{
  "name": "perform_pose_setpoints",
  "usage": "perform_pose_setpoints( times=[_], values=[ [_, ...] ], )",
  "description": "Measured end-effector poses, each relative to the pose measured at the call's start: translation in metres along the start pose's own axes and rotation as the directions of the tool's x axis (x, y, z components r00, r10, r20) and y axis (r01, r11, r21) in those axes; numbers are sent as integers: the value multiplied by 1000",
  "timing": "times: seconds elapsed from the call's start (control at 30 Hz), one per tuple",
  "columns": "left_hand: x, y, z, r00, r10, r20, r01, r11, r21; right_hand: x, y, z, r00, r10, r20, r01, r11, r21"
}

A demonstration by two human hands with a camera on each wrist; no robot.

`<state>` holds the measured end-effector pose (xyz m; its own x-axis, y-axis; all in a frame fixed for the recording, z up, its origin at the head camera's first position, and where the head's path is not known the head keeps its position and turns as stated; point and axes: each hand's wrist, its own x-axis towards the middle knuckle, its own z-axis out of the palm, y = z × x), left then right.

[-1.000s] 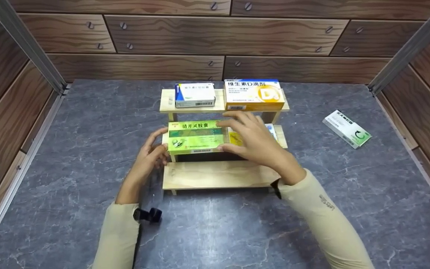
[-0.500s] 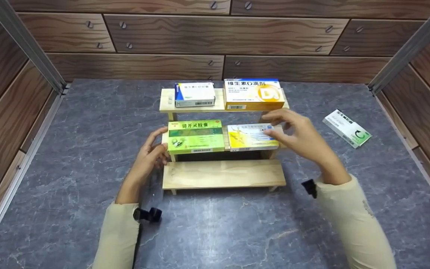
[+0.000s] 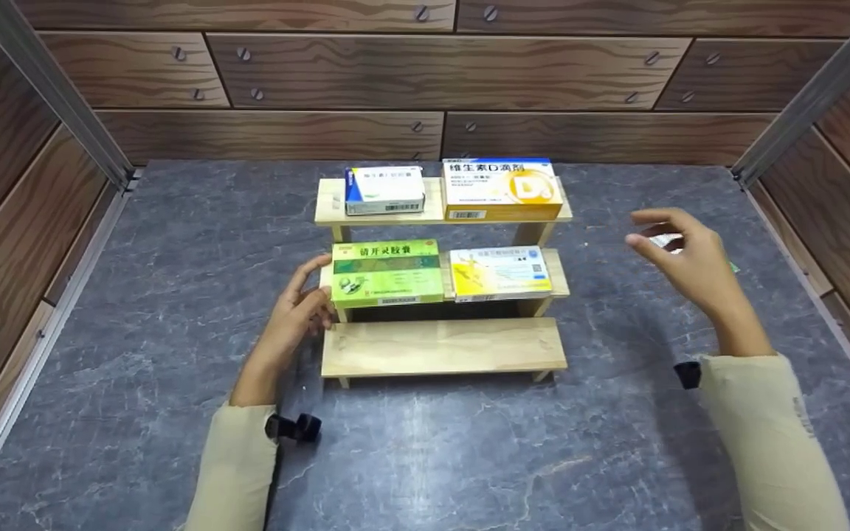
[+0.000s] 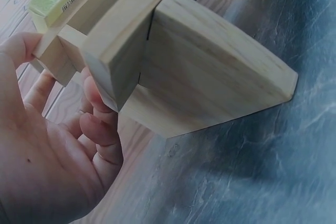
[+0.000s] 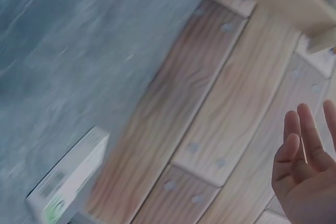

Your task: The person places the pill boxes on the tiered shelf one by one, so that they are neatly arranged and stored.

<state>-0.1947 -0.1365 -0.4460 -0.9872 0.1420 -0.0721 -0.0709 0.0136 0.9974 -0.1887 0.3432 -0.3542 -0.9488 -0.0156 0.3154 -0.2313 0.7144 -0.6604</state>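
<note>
A three-tier wooden stand (image 3: pixel 443 346) stands on the grey marbled table. My left hand (image 3: pixel 294 306) grips the left end of its middle tier; in the left wrist view the thumb and fingers (image 4: pixel 100 124) lie at the tier's edge and posts. On that tier are a green medicine box (image 3: pixel 388 276) and a yellow-and-white medicine box (image 3: pixel 500 273), side by side. To the right of the stand, my right hand (image 3: pixel 698 269) hangs in the air, holding nothing. It mostly covers a white-and-green medicine box in the head view; the right wrist view shows this box (image 5: pixel 71 177) on the table.
On the top tier sit a white-and-blue medicine box (image 3: pixel 384 190) and a larger white-and-orange box (image 3: pixel 502 190). Nothing lies on the lowest tier. Wood-patterned panels (image 3: pixel 432 74) and metal posts (image 3: pixel 816 96) enclose the table at the back and sides.
My right hand has left the middle tier and moved right, over the white-and-green box on the table, uncovering the yellow-and-white box. The left hand has stayed at the stand.
</note>
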Motion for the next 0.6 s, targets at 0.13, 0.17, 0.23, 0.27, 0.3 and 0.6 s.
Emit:
perform_pose_setpoints(
  times=[0.13, 0.17, 0.23, 0.27, 0.3, 0.6],
  values=[
    [-1, -1, -1, 1000, 7, -4, -7, 1000, -19, 4, 19, -7, 998, 57, 6, -56, 997, -60],
    [-1, -1, -1, 1000, 9, -5, -9, 1000, -23, 5, 23, -9, 997, 78, 15, -77, 994, -75],
    [-1, -1, -1, 1000, 11, -7, -11, 1000, -27, 8, 33, -12, 992, 119, 42, -115, 989, -97],
    [-1, -1, -1, 1000, 13, -8, -13, 1000, -28, 9, 39, -13, 988, 141, 57, -134, 985, -109],
    [-1, -2, -1, 1000, 11, -9, -11, 999, -30, 10, 44, -14, 983, 167, 72, -158, 980, -122],
    [0, -2, 2, 1000, 25, 2, -25, 999, -40, 12, 102, -23, 946, 296, 132, -268, 943, -195]
  ],
)
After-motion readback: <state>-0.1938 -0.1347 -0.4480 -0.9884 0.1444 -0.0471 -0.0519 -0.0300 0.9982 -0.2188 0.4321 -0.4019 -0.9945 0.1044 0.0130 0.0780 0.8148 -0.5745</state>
